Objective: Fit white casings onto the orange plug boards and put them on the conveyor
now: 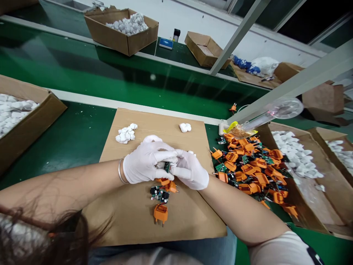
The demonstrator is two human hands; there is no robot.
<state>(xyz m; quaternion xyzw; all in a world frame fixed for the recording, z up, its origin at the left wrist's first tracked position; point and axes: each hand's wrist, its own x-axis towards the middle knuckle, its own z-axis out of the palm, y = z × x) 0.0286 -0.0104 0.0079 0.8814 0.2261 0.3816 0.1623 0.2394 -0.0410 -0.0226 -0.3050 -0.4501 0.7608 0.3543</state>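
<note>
My left hand (pixel 146 162) and my right hand (pixel 190 170), both in white gloves, meet above a cardboard sheet (pixel 132 217). Between their fingers they hold a small green circuit board (pixel 167 166). Just below my hands lie orange plug housings (pixel 171 187) and loose circuit boards (pixel 159 194). A two-pin orange plug housing (pixel 160 213) sits nearer me. To the right of the sheet is a heap of orange housings and boards (pixel 248 169). Two small clumps of white lumps (pixel 126 134) rest on the sheet beyond my hands.
The sheet lies on a green conveyor belt (pixel 82 121). Open cardboard boxes of white lumps stand at left (pixel 33 117), right (pixel 303 184) and far side (pixel 121 36). A clear plastic reel (pixel 284 108) hangs on a pale metal beam (pixel 289 88) above the heap.
</note>
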